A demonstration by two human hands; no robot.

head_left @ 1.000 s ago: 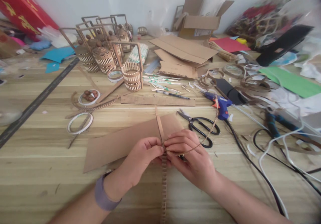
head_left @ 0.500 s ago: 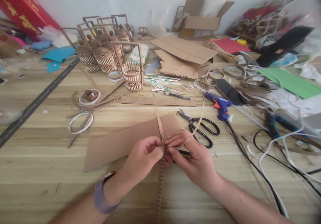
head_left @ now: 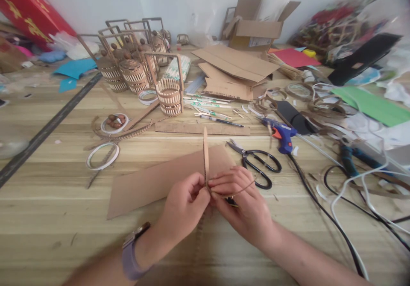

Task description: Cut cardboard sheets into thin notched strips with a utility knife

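Note:
A narrow cardboard strip [head_left: 206, 155] stands up between my two hands, and its ridged lower part trails down toward me, blurred. My left hand [head_left: 187, 202] is closed, thumb and fingers pinching this strip. Close against it, my right hand [head_left: 245, 204] is closed on a thin curled paper strip [head_left: 244, 189] that comes off the cardboard at my fingertips. The exact pinch points are hidden by the fingers. Under my right hand a dark object with a bit of yellow shows, mostly covered. A flat piece of cardboard [head_left: 144, 187] lies beneath and beyond my hands.
Black-handled scissors [head_left: 261, 170] and a blue glue gun [head_left: 283, 134] lie to the right, with cables beyond. A pen [head_left: 221, 120] and a long cardboard strip [head_left: 201, 128] lie ahead. Several small stick-sided buckets [head_left: 133, 74] stand back left, near tape rolls [head_left: 102, 155].
The thin paper strip has swung from a tall arc to a low curl by my right hand. The cardboard strip stands straighter and slightly higher; its lower part has blurred.

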